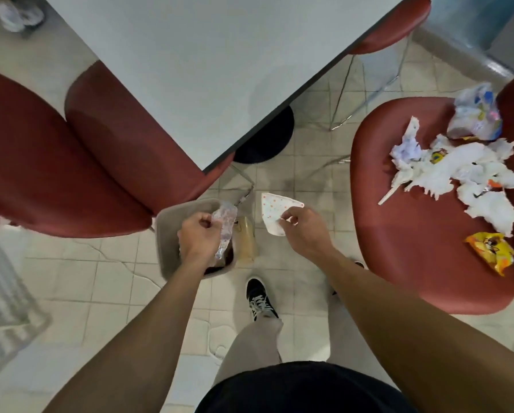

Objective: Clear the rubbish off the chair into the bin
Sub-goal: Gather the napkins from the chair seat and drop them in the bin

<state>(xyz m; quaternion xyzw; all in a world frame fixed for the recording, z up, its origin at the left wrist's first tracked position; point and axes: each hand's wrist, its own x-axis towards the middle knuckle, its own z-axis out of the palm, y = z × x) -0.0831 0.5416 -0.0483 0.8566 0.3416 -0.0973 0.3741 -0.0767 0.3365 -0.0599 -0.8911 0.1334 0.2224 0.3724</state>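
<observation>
A grey bin [167, 231] stands on the tiled floor between two red chairs. Over its opening, my left hand [198, 237] grips a crumpled clear plastic wrapper [226, 228]. Just right of the bin, my right hand [303, 229] pinches a white paper with orange dots [272, 208] above the floor. The red chair [398, 248] on the right carries torn white tissues [464, 171], a crumpled plastic bag [474, 116] and a yellow snack wrapper [489, 251].
A white table [208, 67] fills the upper middle, its black round base [264, 138] on the floor. Another red chair [65, 162] sits at the left, a third [393, 28] beyond the table. My black shoe [260, 299] is below the bin.
</observation>
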